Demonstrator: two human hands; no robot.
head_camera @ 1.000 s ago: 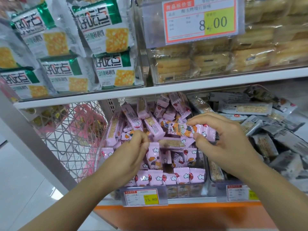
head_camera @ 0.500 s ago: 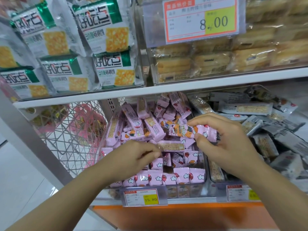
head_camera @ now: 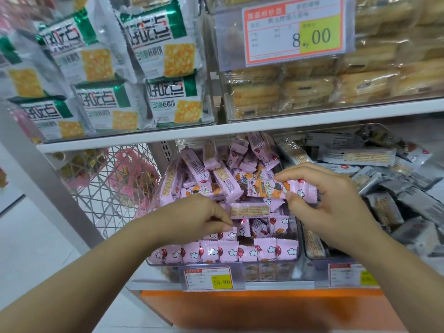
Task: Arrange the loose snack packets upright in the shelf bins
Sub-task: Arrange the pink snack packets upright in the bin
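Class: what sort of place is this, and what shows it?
Most likely a shop's snack aisle: printed price tags on the shelves, heaped pink snack packets, stacked cracker bags.

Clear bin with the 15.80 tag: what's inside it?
Only pink snack packets: an upright row along the front, a loose heap behind. The left hand pinches one; the right hand holds another above. Lower layers are mostly hidden.

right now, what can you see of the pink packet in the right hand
The pink packet is a long, glossy film wrapper with orange cartoon print and crimped ends. It lies roughly level above the loose pile in the clear bin. The right hand pinches its right half, fingers on top, thumb beneath.
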